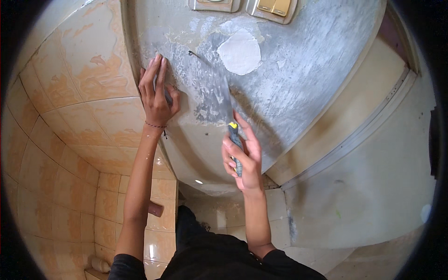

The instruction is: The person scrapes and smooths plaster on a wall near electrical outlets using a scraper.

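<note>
My right hand (249, 161) is wrapped round the grey and yellow handle of a putty knife (234, 132). Its broad blade points up the grey wall (312, 60) and is smeared by motion, so whether it touches the wall I cannot tell. To the left, my left hand (156, 95) rests against the wall beside the tiled edge. Something dark and flat shows between its thumb and fingers, mostly hidden. A round white filler patch (239, 52) lies above the blade. Rough, flaking paint surrounds the blade, and a small dark hook (191, 53) sticks out between the hands.
Two switch plates, one gold-buttoned (273, 6), sit at the top of the wall. Orange-patterned tiles (88, 93) cover the left side. A cream door frame (343, 114) and a pale panel (359, 186) stand at the right. A brown pipe end (155, 209) protrudes beside my left forearm.
</note>
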The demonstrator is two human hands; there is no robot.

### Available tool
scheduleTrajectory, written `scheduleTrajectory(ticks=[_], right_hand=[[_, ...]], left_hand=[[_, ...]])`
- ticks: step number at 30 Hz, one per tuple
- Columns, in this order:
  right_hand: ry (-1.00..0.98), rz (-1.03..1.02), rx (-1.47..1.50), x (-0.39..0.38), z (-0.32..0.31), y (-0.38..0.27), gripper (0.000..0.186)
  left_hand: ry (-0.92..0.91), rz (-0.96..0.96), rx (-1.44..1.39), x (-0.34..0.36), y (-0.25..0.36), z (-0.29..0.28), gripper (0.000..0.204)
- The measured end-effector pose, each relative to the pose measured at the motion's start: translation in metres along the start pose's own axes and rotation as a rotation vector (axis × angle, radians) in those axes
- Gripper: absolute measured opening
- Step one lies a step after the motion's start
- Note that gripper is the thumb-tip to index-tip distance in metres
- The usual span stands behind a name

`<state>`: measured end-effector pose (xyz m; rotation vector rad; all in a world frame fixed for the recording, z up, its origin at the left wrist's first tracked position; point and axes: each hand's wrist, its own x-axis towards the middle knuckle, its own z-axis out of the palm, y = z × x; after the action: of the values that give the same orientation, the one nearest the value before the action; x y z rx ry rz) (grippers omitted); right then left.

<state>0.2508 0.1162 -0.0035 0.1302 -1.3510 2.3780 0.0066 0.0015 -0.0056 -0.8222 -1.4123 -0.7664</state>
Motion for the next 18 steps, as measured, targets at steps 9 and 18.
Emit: scheduleTrajectory(ticks=[9, 18], right_hand=[[0.086, -0.836, -1.400, 0.044, 0.014, -0.028, 0.048], [0.132, -0.806, -1.481, 0.035, 0.018, -0.030, 0.047]], left_hand=[[-0.010, 0.004, -0.008, 0.000, 0.001, 0.001, 0.068], [-0.004, 0.008, -0.053, 0.000, 0.002, 0.002, 0.067]])
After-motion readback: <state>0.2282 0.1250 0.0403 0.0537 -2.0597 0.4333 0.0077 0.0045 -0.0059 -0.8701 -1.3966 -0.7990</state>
